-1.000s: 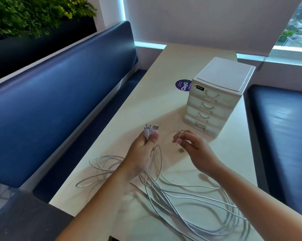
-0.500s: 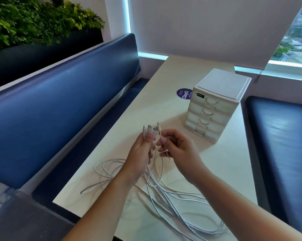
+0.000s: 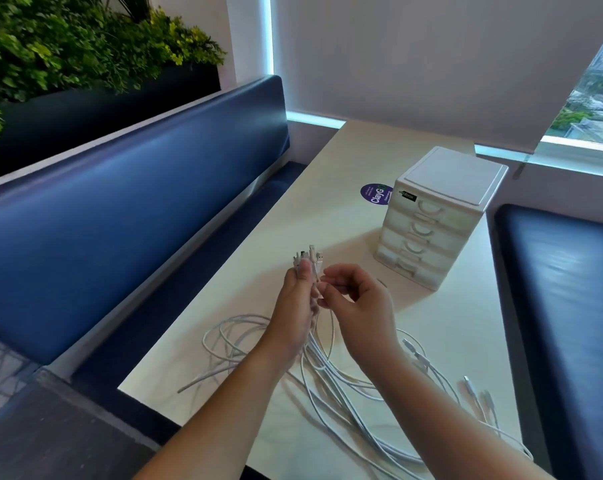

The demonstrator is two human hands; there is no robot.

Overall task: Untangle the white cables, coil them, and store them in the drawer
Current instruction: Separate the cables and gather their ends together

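Several white cables [image 3: 331,382] lie tangled on the cream table [image 3: 293,244], trailing toward its near edge. My left hand [image 3: 295,306] grips a bunch of their plug ends [image 3: 308,261], which stick up above my thumb. My right hand [image 3: 357,306] is right beside it, fingers curled, pinching one cable just below the bunch. A small white drawer unit [image 3: 438,216] with its drawers closed stands at the far right of the table, beyond my hands. Loose plug ends [image 3: 473,393] lie at the right.
A round purple sticker [image 3: 374,194] lies on the table left of the drawer unit. Blue padded benches [image 3: 120,209] flank the table on both sides. A planter with green foliage [image 3: 68,46] sits behind the left bench.
My right hand moved left from near the drawer unit to my left hand, bringing another cable end to the bunch. The camera tilted upward.
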